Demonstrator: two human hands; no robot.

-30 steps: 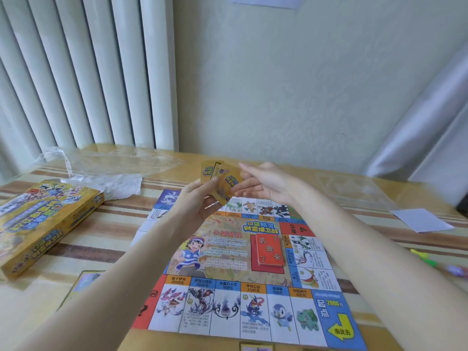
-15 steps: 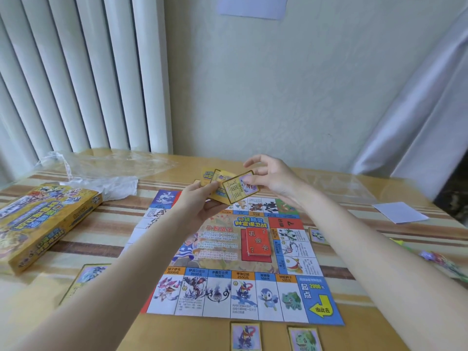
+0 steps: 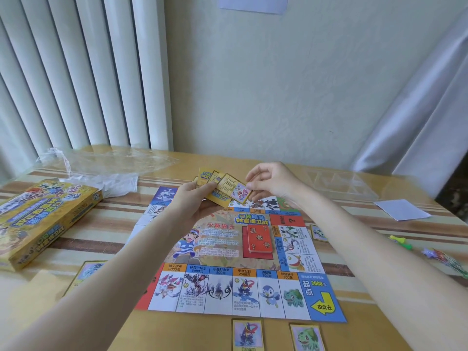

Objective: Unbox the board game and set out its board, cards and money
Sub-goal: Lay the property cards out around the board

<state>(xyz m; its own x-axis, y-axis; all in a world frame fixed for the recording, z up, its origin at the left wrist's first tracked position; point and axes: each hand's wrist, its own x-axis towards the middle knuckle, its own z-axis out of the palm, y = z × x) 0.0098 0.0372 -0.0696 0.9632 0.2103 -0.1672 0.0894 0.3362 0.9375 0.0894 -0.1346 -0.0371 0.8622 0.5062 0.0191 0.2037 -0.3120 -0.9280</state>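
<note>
Counting: one board (image 3: 228, 262) flat mid-table, one red deck (image 3: 259, 239) stacked on its centre, one yellow box (image 3: 43, 219) at far left. Four single cards lie face up around the board: two just past its near edge (image 3: 247, 334) (image 3: 307, 336), one off its right edge (image 3: 318, 233), one at left (image 3: 87, 271) partly under the left forearm. Fan of yellow cards (image 3: 215, 188) sits in the left hand (image 3: 195, 201), at least three showing, exact count unclear. One more card (image 3: 235, 188) is at the fan's right end, pinched by the right hand (image 3: 272, 182) between thumb and fingers. Left hand grips the fan from below, thumb across the faces. Both hands are raised over the board's far edge, forearms reaching in from the near side and hiding parts of the board's left and right rows. Clear plastic wrap (image 3: 101, 164) lies behind the box, white paper (image 3: 401, 210) far right, small coloured pieces (image 3: 402, 241) by the right edge. Money not identifiable.
</note>
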